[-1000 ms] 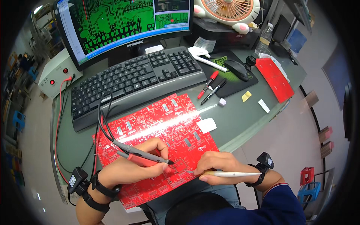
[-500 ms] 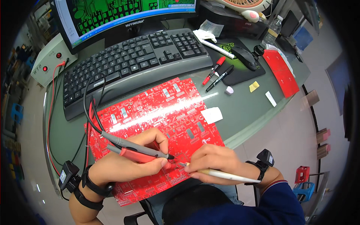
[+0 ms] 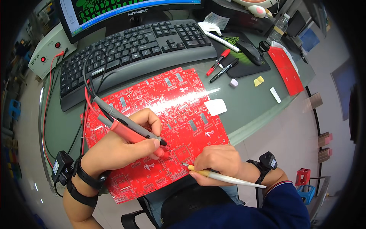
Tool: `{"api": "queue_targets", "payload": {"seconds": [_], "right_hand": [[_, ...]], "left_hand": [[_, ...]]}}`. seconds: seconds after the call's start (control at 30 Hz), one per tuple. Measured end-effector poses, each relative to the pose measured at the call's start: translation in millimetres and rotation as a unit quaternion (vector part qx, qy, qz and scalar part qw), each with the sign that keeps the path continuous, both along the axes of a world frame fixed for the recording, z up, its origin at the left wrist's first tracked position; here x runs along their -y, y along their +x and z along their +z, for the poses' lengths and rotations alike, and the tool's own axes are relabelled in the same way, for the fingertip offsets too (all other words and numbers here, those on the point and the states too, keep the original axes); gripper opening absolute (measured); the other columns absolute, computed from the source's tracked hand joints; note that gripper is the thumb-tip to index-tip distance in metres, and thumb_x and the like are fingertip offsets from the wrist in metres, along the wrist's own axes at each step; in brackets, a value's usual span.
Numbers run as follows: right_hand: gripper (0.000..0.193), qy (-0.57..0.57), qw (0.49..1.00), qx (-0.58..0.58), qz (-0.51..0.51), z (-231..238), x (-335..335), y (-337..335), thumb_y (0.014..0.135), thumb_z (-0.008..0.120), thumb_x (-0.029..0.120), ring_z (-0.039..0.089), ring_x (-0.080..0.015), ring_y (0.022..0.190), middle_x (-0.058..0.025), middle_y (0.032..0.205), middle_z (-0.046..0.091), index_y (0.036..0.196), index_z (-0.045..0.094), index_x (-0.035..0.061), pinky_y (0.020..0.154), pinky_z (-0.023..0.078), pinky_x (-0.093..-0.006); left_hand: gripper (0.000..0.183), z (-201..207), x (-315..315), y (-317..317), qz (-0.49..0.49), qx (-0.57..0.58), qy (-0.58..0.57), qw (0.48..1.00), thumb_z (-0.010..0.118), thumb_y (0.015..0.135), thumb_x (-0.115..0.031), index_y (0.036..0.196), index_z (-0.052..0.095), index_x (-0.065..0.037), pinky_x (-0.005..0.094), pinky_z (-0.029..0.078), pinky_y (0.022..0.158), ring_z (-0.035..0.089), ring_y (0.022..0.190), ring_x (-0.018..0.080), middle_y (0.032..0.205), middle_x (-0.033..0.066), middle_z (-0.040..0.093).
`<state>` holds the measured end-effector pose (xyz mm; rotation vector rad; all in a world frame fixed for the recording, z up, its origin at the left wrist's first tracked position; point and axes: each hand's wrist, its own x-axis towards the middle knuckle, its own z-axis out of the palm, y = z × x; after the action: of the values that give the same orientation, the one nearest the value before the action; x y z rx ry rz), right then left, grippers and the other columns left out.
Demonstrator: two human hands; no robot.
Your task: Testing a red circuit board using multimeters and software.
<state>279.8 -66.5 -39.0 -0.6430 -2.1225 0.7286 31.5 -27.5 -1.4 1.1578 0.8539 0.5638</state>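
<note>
A red printed circuit board (image 3: 152,95) lies at the table's near edge, partly overhanging it. My left hand (image 3: 126,150) is closed around two test probes side by side, a grey one (image 3: 127,121) with a black tip and a red one (image 3: 129,134). Their tips are at the board, left of a square chip footprint (image 3: 182,154); contact cannot be made out. In my right hand (image 3: 218,161), closed near the board's right edge, is a slim knife (image 3: 233,179) with a white handle, yellow collar and small metal blade. Its blade points at the board just below the footprint.
Behind the board stand a black keyboard (image 3: 137,51) and a monitor (image 3: 133,17). A grey-white box (image 3: 49,53) with red lights feeds probe leads at the left. Markers (image 3: 224,70), a mouse (image 3: 249,52), paper scraps (image 3: 215,107) and a red board strip (image 3: 286,70) lie right.
The probe tips have moved up and left, away from the square footprint, which now shows between the hands. The knife tip sits slightly lower on the board. The view has shifted a little.
</note>
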Motion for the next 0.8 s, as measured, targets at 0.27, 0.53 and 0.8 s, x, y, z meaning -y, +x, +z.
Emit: {"api": "queue_targets", "payload": {"seconds": [0.27,0.53,0.8], "right_hand": [[0.022,0.003,1.000,0.018,-0.007,-1.4,3.8,-1.9,0.068,0.074,0.001,0.059,-0.0213,0.057,-0.0064,0.066,0.057,0.073,0.053,0.0066,0.050,0.047,-0.0301],[0.023,0.013,1.000,0.014,-0.012,-2.2,3.8,-2.0,0.068,0.075,0.001,0.059,-0.0210,0.057,-0.0058,0.066,0.056,0.071,0.052,0.0059,0.049,0.047,-0.0300],[0.024,0.019,1.000,0.018,-0.006,-3.0,2.7,-0.9,0.067,0.075,0.001,0.059,-0.0205,0.057,-0.0058,0.066,0.056,0.070,0.052,0.0062,0.049,0.046,-0.0301]], "left_hand": [[0.016,1.8,2.1,-1.0,0.006,-0.004,0.001,1.000,0.060,0.087,-0.011,0.094,0.047,-0.005,0.0247,0.054,0.071,0.065,0.084,0.0102,0.089,0.0023,0.056],[0.016,-0.7,0.8,-1.1,-0.001,-0.001,0.001,1.000,0.059,0.087,-0.010,0.095,0.047,-0.005,0.0253,0.054,0.073,0.065,0.085,0.0109,0.089,0.0025,0.056],[0.016,0.4,-0.1,-0.3,-0.003,-0.004,-0.002,1.000,0.059,0.087,-0.009,0.096,0.046,-0.005,0.0253,0.054,0.074,0.065,0.086,0.0113,0.090,0.0030,0.056]]}}
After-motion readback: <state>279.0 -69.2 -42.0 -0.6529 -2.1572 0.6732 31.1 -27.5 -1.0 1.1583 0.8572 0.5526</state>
